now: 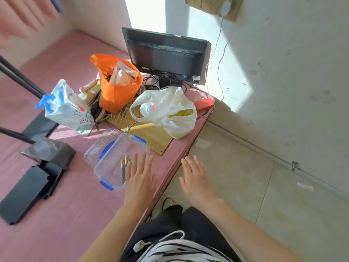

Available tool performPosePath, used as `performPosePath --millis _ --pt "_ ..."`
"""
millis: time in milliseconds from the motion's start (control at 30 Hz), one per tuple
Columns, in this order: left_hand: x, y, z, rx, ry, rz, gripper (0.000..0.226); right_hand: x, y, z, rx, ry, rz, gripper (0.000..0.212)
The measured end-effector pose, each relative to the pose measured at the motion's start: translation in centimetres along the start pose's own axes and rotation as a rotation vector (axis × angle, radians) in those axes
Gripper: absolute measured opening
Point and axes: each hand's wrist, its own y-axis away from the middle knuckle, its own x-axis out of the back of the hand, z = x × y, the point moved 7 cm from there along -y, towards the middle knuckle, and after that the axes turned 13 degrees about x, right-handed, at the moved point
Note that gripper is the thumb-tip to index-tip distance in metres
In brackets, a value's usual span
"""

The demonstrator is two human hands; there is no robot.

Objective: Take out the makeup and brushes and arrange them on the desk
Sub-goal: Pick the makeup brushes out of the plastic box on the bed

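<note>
A clear plastic box (113,163) with blue clips sits on the pink-covered desk (75,201) near its right edge. Several dark-handled makeup brushes (125,167) with gold ferrules lie inside it. A clear lid (98,150) lies tucked under the box's far left side. My left hand (140,178) hovers flat, fingers straight, over the box's near right corner, partly hiding the brushes. My right hand (196,176) is spread open in the air beyond the desk edge, above the floor, holding nothing.
Behind the box stand an orange bag (119,91), a white plastic bag (170,112), a blue-and-white printed bag (68,108) and a monitor (164,55). A wooden board (151,135) lies under the bags. A black stand (37,171) lies at left.
</note>
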Motion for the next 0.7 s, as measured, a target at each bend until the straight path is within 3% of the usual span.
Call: performPosePath --millis 467,700 --pt "-1.1 -2.7 -1.1 0.535 0.091 0.044 0.064 1.2 -12.6 0.7 0.507 0.290 -0.324 0.065" --pt "-2.3 -2.3 -2.9 0.758 0.164 0.045 0.061 -0.2 -16.5 -1.1 0.664 0.323 -0.417 0.067"
